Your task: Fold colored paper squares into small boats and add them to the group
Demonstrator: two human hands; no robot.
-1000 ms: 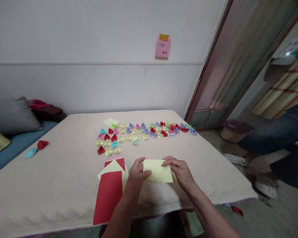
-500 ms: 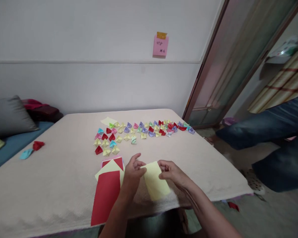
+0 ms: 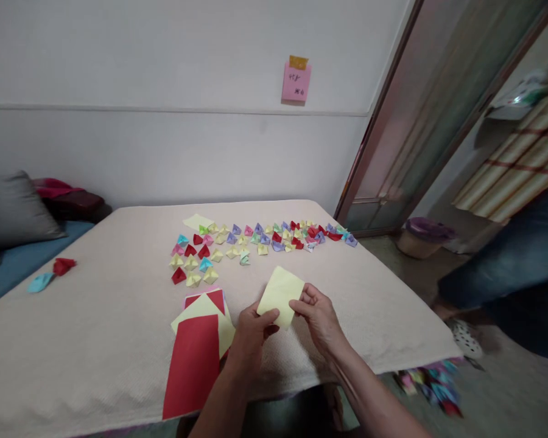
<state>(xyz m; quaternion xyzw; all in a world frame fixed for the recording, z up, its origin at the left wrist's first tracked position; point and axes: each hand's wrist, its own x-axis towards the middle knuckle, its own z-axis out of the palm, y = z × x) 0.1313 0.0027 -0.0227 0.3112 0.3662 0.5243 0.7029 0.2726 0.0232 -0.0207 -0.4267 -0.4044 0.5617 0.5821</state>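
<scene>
Both my hands hold a pale yellow folded paper (image 3: 279, 294) above the near edge of the table (image 3: 95, 316). My left hand (image 3: 251, 333) pinches its lower left corner. My right hand (image 3: 318, 316) pinches its right edge. The paper stands tilted, its top end pointing away from me. Just left of my left hand lies a stack of paper sheets (image 3: 196, 347), red on top, with yellow and pink beneath.
Several small folded paper pieces (image 3: 251, 243) in many colours lie in rows mid-table. A red and a blue piece (image 3: 50, 274) lie at the left edge. Another person's legs (image 3: 506, 274) stand to the right. Coloured paper scraps (image 3: 429, 383) lie on the floor.
The yellow paper has been turned from lying flat and wide to standing tilted upward. The other person's legs have shifted to the right.
</scene>
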